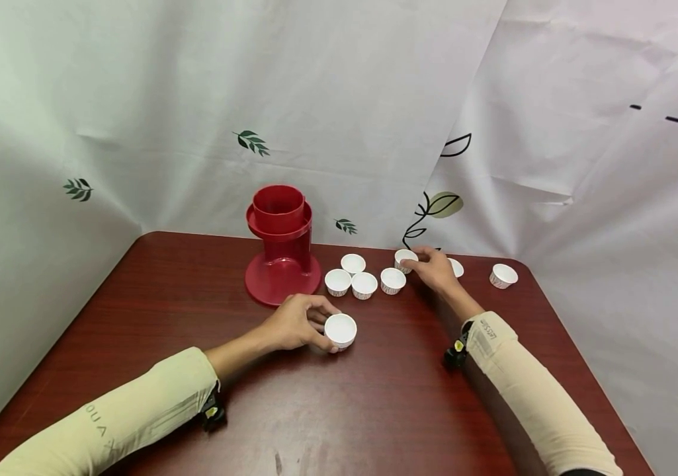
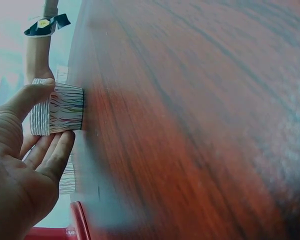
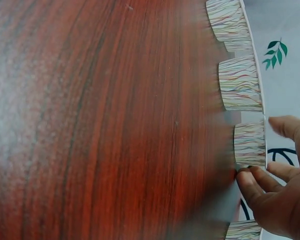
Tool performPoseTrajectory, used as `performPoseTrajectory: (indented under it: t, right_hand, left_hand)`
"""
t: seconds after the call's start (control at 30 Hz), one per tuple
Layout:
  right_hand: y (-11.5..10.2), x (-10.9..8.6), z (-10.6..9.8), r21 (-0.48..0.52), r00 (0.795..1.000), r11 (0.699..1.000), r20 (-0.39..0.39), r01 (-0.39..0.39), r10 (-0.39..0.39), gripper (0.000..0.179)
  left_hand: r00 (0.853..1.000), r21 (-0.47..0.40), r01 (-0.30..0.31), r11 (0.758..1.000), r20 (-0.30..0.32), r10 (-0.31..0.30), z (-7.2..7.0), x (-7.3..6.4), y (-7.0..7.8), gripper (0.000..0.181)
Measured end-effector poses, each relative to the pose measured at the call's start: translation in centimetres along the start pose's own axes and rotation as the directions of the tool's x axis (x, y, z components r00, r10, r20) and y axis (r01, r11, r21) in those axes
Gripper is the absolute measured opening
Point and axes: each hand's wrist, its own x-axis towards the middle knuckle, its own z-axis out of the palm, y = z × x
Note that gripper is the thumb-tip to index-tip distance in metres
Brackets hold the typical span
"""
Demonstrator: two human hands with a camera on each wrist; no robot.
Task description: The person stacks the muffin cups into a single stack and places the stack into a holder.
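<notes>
My left hand holds a stack of white paper baking cups between thumb and fingers, near the middle of the table. In the left wrist view, several nested rims show on the stack, and its sides have thin coloured wavy lines. At the back of the table, my right hand has its thumb and fingers around a single baking cup. Seen from the right wrist, the fingertips are at that cup's side and the thumb is by its rim.
Several baking cups stand grouped between my hands. Partly behind my right hand is another cup, and one more sits at the far right. A red plastic stand with a round base and a cup-shaped top is at the back left.
</notes>
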Motion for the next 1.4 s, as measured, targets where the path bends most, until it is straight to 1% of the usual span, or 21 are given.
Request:
performPoseTrajectory:
  t: [0.17, 0.27, 0.43, 0.63, 0.83, 1.07, 1.17, 1.4]
  right_hand:
    - [-0.1, -0.1, 0.1, 0.005, 1.000, 1.000, 0.007, -0.021, 0.021, 0.079]
    - [0.0, 0.0, 0.2, 0.014, 1.000, 0.999, 0.010, -0.029, 0.029, 0.080]
    - [0.0, 0.0, 0.4, 0.020, 1.000, 0.999, -0.002, -0.026, 0.026, 0.078]
    - [0.0, -0.3, 0.1, 0.017, 0.999, 1.000, -0.034, -0.017, 0.018, 0.075]
    - [-0.2, -0.6, -0.3, 0.027, 0.999, 1.000, -0.055, 0.002, -0.001, 0.071]
    - [-0.7, -1.3, -0.6, 0.056, 0.997, 0.998, -0.069, 0.033, -0.029, 0.068]
    - [-1.1, -1.6, -0.8, 0.072, 0.997, 0.996, -0.061, 0.051, -0.046, 0.066]
    - [-2.1, -2.7, -0.7, 0.125, 0.994, 0.987, -0.001, 0.105, -0.105, 0.065]
  left_hand:
    - [1.000, 0.015, 0.008, 1.000, -0.009, -0.008, 0.1, -0.1, 0.1, 0.054]
    - [1.000, 0.014, 0.007, 1.000, -0.009, -0.007, 0.1, -0.1, 0.2, 0.054]
    - [1.000, 0.018, 0.002, 1.000, -0.007, -0.002, 0.2, -0.1, 0.0, 0.056]
    - [1.000, 0.025, -0.002, 1.000, -0.004, 0.002, 0.2, -0.1, 0.0, 0.067]
    - [1.000, 0.028, 0.004, 1.000, -0.001, -0.004, 0.2, -0.1, 0.1, 0.060]
    - [1.000, 0.039, 0.010, 0.999, 0.006, -0.010, 0.2, -0.1, 0.2, 0.059]
    - [1.000, 0.041, 0.012, 0.999, 0.009, -0.013, 0.1, -0.1, 0.2, 0.059]
    - [1.000, 0.049, 0.022, 0.999, 0.004, -0.022, 0.1, -0.1, 0.3, 0.059]
